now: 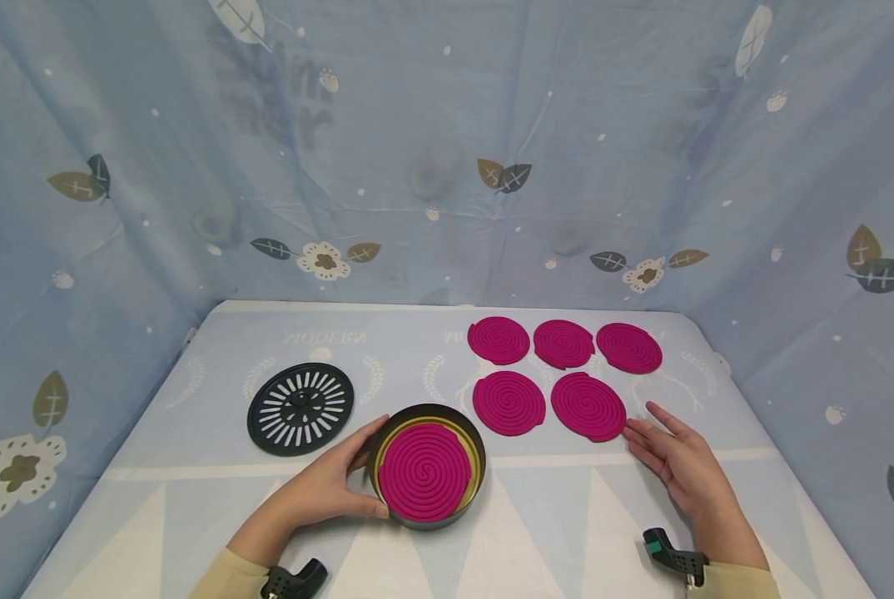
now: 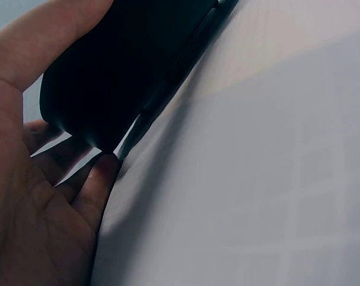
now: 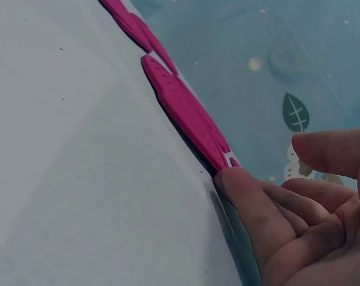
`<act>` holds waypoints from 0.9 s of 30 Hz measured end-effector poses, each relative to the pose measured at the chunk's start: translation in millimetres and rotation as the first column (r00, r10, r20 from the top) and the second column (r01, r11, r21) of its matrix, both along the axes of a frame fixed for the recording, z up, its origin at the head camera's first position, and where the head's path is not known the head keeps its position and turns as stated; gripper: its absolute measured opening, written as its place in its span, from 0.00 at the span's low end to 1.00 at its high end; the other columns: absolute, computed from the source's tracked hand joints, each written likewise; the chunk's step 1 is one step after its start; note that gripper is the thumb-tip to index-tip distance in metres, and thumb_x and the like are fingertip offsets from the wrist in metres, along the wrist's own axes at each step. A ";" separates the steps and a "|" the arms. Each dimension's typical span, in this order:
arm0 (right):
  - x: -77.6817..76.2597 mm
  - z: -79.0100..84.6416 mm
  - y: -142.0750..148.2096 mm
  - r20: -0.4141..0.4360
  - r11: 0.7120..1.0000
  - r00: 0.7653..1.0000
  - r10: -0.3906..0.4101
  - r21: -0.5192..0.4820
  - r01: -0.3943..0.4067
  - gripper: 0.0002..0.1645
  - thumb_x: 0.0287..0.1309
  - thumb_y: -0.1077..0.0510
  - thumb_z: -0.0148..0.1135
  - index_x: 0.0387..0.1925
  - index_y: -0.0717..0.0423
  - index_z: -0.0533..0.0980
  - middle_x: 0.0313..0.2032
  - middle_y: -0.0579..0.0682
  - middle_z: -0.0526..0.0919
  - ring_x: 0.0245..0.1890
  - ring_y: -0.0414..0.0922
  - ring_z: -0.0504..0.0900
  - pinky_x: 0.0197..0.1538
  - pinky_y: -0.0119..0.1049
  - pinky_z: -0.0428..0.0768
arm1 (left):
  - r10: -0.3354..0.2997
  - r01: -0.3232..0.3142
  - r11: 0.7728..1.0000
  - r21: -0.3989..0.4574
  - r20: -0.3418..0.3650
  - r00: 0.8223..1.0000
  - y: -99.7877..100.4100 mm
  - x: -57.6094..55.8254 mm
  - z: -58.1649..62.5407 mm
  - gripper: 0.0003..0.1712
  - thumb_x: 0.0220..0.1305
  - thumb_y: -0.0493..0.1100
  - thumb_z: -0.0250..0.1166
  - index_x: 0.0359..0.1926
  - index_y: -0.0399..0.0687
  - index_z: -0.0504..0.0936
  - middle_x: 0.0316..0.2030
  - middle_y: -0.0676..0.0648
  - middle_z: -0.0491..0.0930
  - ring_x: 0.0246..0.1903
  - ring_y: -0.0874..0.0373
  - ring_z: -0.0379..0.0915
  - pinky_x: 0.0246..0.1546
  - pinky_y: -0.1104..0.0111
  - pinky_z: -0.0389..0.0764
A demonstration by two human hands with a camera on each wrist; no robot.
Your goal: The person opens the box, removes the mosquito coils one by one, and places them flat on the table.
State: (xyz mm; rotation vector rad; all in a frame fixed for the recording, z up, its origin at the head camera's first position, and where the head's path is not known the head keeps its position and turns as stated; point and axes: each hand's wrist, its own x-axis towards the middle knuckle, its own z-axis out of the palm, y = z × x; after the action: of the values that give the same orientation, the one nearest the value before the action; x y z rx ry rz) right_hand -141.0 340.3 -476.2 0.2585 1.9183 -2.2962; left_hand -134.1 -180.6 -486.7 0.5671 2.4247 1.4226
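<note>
In the head view my left hand (image 1: 335, 487) grips the left side of a round dark tin (image 1: 479, 445), thumb at its near edge and fingers behind. Inside the tin lies a magenta mosquito coil (image 1: 425, 472) within a yellowish inner rim. The left wrist view shows the tin's dark side wall (image 2: 126, 65) between thumb and fingers. On the right, my right hand (image 1: 679, 457) has its fingertips at the edge of another mosquito coil (image 1: 588, 407) lying flat. The right wrist view shows a fingertip (image 3: 233, 179) against that coil's rim, the thumb held apart.
Several more mosquito coils (image 1: 509, 403) lie in two rows at the back right of the table (image 1: 537, 516). A black slotted round lid (image 1: 300, 409) lies left of the tin. Blue patterned curtains (image 1: 417, 125) hang around the back and sides.
</note>
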 end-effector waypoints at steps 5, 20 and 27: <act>-0.1 -1.5 -1.0 0.001 1.000 1.000 -0.002 -0.014 0.002 0.48 0.70 0.59 0.57 0.78 0.61 0.40 0.50 0.48 0.84 0.52 0.45 0.83 0.56 0.38 0.79 | 0.003 -0.003 1.000 -0.010 -0.007 1.000 0.2 0.3 0.0 0.73 0.31 0.62 0.84 0.78 0.61 0.52 0.73 0.56 0.58 0.71 0.58 0.53 0.68 0.62 0.66; -1.6 1.5 -2.8 0.010 1.000 1.000 -0.005 -0.003 0.006 0.47 0.69 0.59 0.59 0.77 0.62 0.42 0.50 0.48 0.83 0.52 0.45 0.83 0.56 0.38 0.80 | 0.013 -0.013 1.000 -0.001 0.002 1.000 -0.5 2.2 3.1 0.73 0.31 0.61 0.85 0.78 0.59 0.53 0.73 0.56 0.58 0.71 0.59 0.54 0.68 0.64 0.66; -1.9 10.4 -2.7 -0.076 0.992 0.996 -0.043 0.114 0.052 0.44 0.68 0.58 0.60 0.75 0.67 0.49 0.47 0.40 0.84 0.48 0.39 0.84 0.52 0.32 0.83 | 0.011 -0.011 1.000 -0.008 -0.010 1.000 0.4 1.3 0.8 0.73 0.31 0.62 0.84 0.78 0.58 0.53 0.73 0.57 0.58 0.71 0.58 0.54 0.68 0.64 0.66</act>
State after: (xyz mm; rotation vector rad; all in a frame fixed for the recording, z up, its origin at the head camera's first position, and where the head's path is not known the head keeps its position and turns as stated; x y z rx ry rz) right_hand -142.9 337.6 -465.8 0.2386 2.1077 -2.2563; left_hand -132.8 -180.2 -485.9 0.5606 2.4437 1.4176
